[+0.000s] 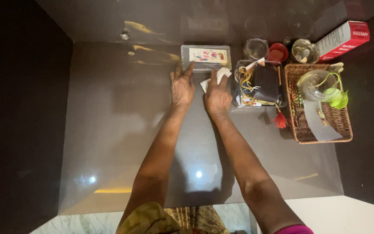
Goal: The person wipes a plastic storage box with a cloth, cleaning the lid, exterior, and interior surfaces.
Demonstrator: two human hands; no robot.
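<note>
Both hands lie flat on a grey glossy counter [122, 130], just above the middle of the frame. The left hand [182, 88] has its fingers stretched out and slightly apart, with one fingertip touching the near edge of a clear plastic box [205, 57] that carries a flowered card on top. The right hand [217, 96] is just beside it, fingers extended and close together, pressing down on a white cloth [220, 75] — the cloth pokes out beyond the fingertips, between the plastic box and a clear container [258, 84] full of tangled yellow cords and a dark pouch. A red tassel [279, 119] hangs out from that container's lower right corner.

Further right sits a wicker basket [301, 132] holding a glass bowl [314, 84] with a green plant. Along the back stand a glass jar [256, 47], a small red cup [278, 52], another glass [304, 50] and a red-and-white carton [343, 40] in the upper right corner.
</note>
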